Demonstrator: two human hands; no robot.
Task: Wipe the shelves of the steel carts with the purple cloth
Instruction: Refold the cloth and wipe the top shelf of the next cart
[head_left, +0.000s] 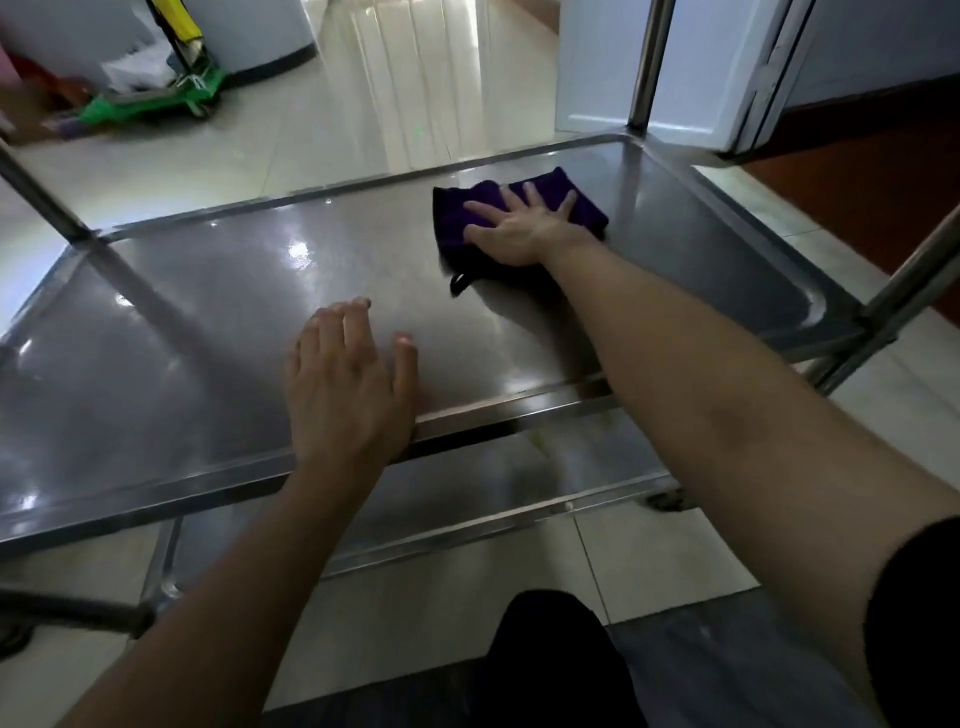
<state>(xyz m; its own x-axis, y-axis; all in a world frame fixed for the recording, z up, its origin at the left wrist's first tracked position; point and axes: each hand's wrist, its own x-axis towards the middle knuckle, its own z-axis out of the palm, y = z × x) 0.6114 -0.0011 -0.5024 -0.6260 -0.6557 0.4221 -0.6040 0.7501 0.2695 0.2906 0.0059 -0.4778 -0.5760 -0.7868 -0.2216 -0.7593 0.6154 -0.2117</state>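
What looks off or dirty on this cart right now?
A yellowish smear sits on the lower shelf, just under the upper shelf's near rim. The purple cloth lies flat under the right hand; nothing else stands out.

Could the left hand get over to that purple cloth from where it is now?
Probably yes. The left hand rests near the shelf's front edge, and only bare steel lies between it and the purple cloth under the right hand.
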